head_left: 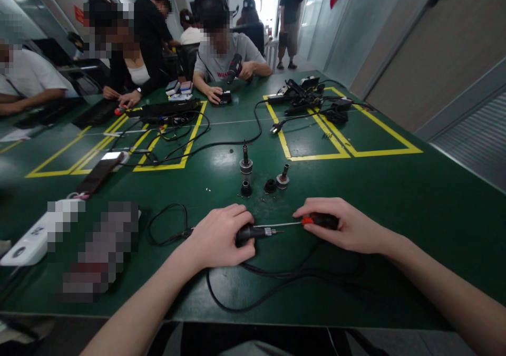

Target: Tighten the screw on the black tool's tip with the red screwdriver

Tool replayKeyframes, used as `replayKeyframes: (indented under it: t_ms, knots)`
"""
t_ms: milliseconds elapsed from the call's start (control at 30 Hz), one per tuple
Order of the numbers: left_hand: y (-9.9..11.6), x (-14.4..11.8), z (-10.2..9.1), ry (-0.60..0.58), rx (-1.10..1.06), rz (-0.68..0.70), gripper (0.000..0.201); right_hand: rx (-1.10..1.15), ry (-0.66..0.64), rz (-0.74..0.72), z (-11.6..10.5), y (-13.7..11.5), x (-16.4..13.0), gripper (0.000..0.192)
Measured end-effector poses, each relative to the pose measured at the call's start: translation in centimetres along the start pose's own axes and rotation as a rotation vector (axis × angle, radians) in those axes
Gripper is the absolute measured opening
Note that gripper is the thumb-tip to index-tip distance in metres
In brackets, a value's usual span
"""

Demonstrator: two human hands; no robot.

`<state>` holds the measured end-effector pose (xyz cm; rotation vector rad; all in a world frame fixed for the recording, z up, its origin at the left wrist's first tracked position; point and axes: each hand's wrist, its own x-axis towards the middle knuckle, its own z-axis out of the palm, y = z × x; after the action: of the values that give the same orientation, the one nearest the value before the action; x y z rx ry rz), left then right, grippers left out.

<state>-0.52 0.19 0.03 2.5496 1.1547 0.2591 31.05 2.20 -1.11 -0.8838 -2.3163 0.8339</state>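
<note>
Black corded tool [253,232] lay low over the near middle of the green table [395,203], its metal tip pointing right. Left hand [225,234] was over it, fingers curled round the handle, thumb on the near side. Screwdriver [322,221], red-and-black handle, was in the right hand [342,221]: thumb and fingers pinched narrow about the handle, thin shaft running left, just behind the tool's tip, to the left fingers. Could not tell whether shaft touched tool.

Just beyond the hands stood a metal-stemmed part [245,165], upright, with a black collar [245,189] in front of it. To their right, a second black collar [270,186] sat beside a shorter stemmed part [283,180], stem tilted. Small bits lay near these, too small to identify.

Black cable [256,309] looped on the near side of the hands. Left: phone [100,174] and white power strip [29,237]. Farther off, yellow tape outlines [320,157]; across the table, a co-worker [225,55] held a power drill [234,68].
</note>
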Motion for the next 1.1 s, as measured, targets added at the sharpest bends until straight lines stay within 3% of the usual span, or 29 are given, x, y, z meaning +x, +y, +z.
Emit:
replayKeyframes:
  t_ms: [300, 600, 867, 1100]
  knots:
    - [0.16, 0.17, -0.07, -0.023, 0.018, -0.002, 0.01, -0.042, -0.028, 0.025, 0.24, 0.13, 0.03, 0.025]
    - [0.09, 0.22, 0.1, -0.032, 0.036, 0.003, 0.011, -0.045, 0.012, -0.023, 0.0, 0.24, -0.08, 0.016]
    - [0.07, 0.2, 0.12, -0.011, 0.025, 0.009, 0.01, -0.102, 0.001, -0.024, 0.29, 0.62, -0.27, 0.026]
    - [0.13, 0.3, 0.04, -0.032, 0.041, 0.006, 0.011, -0.076, 0.036, -0.055, 0.11, 0.33, -0.12, 0.017]
